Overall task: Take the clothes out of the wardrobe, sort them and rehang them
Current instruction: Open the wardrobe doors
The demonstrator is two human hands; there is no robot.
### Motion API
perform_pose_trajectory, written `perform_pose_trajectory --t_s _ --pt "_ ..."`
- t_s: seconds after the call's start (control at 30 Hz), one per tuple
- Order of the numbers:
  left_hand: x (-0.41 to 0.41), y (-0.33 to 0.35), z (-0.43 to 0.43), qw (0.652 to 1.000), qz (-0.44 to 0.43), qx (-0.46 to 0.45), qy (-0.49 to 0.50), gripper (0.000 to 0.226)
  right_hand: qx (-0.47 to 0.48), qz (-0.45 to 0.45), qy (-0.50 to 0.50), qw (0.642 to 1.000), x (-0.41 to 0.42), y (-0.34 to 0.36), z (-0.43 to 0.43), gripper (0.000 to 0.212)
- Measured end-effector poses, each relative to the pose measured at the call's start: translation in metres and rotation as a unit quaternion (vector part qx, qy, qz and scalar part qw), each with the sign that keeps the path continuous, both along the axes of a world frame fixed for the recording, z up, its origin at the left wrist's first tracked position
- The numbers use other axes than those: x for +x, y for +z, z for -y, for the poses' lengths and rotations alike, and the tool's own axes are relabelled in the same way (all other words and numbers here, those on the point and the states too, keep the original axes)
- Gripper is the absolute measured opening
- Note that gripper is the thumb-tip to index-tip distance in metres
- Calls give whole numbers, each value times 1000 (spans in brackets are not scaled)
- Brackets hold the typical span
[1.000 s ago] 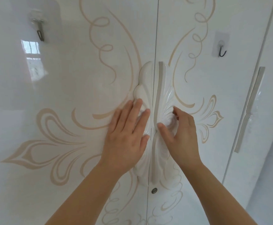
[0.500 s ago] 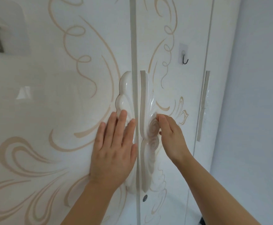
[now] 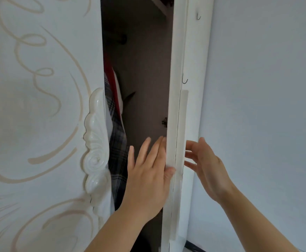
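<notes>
The white wardrobe's right door (image 3: 174, 106) stands swung open and shows edge-on. My left hand (image 3: 148, 171) lies with straight fingers against the door's inner side, its thumb on the edge. My right hand (image 3: 206, 166) is on the door's outer side with its fingers spread, close to the long handle strip (image 3: 183, 124); I cannot tell if it touches. Inside the dark gap hang a grey plaid garment (image 3: 117, 142) and a red and white garment (image 3: 113, 79), both partly hidden behind the left door (image 3: 39, 124). A rail end (image 3: 122, 40) shows above.
The left door is closed and carries an ornate white handle (image 3: 95, 142) and beige swirls. Two small hooks (image 3: 185, 81) sit on the panel right of the open door. A plain pale wall (image 3: 257, 106) is close on the right.
The right door has swung open, showing the inside. My left hand left the left door and moved to the open door's edge. My right hand released the ornate handle and opened.
</notes>
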State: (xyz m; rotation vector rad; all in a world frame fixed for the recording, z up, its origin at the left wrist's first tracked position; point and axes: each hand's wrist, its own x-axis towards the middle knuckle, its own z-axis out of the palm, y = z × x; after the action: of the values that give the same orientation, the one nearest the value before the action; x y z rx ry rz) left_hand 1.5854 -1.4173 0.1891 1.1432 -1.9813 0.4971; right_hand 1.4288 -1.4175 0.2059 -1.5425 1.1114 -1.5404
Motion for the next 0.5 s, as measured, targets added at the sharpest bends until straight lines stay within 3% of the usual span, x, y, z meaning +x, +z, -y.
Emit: perform_pose_trajectory --t_s 0.13,0.33,0.43,0.5 --pt "-38 -5 -2 987 -56 70 -131 60 7 -34 -3 999 -41 5 -16 65" --pt "-110 -11 -9 966 -94 117 -212 65 -87 -71 -131 985 -123 28 -45 43" --pt "-153 -12 -8 965 -92 98 -224 55 -177 -141 -216 950 -157 44 -59 31" --pt "-174 -13 -5 963 -104 88 -231 51 -252 -226 -276 900 -167 55 -65 37"
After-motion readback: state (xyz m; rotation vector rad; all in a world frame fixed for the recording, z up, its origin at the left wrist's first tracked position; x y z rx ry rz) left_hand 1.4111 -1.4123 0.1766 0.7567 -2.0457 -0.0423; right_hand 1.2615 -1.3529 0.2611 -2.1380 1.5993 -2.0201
